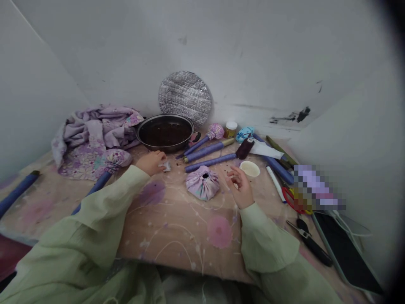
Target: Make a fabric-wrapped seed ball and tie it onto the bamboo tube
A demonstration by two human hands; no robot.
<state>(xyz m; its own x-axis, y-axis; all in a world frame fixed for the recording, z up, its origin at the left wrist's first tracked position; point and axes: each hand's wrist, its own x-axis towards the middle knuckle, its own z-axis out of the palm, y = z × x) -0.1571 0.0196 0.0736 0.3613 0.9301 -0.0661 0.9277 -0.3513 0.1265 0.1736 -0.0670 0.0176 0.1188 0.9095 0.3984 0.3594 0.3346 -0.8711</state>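
Note:
My left hand [152,163] rests on the table in front of the pan, its fingers closed on a small greyish-white scrap [166,166] whose kind I cannot make out. A gathered purple floral cloth pouch [202,185] with a small dark hole in its top sits between my hands. Just right of the pouch hovers my right hand [239,185], fingers loosely curled and apart, with nothing visible in it. Beyond its fingertips stands a small white bowl [250,169]. A spool of dark thread [245,148] lies farther back.
Behind my left hand is a black pan [165,133], with a silver foil disc [185,97] against the wall. Purple floral cloth [98,135] lies left. Blue-wrapped sticks [211,162], a lidded jar [230,130], a white marker [276,184], scissors [292,200], pliers [311,245] and a phone [344,249] lie around.

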